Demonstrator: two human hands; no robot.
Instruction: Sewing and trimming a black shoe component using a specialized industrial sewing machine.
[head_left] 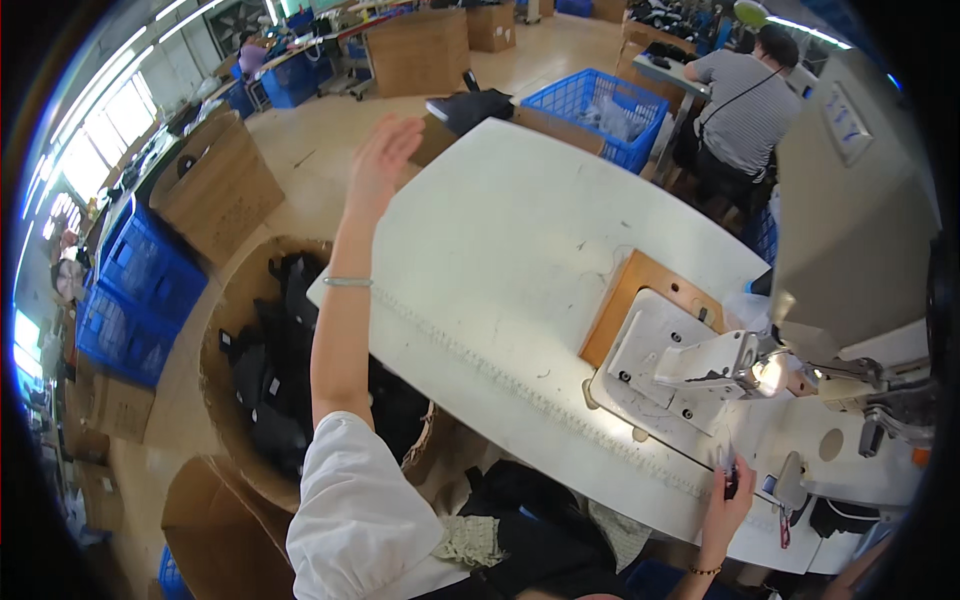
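Observation:
My left arm, with a bangle at the wrist, stretches out past the far left edge of the white sewing table. At its end my left hand is open, fingers extended and slightly blurred, with nothing in it. Beside that hand, beyond the tabletop, lies black fabric on a cardboard box. Near the table's front edge, my right hand is closed around thread snips, their pale blades pointing away from me. The sewing machine stands just beyond the right hand, its lamp lit and an orange-brown plate beside its bed.
A large round cardboard bin full of black pieces stands at the left, below my arm. Blue crates and cardboard boxes line the aisle. Beyond the table sit a blue basket and a person in a striped shirt.

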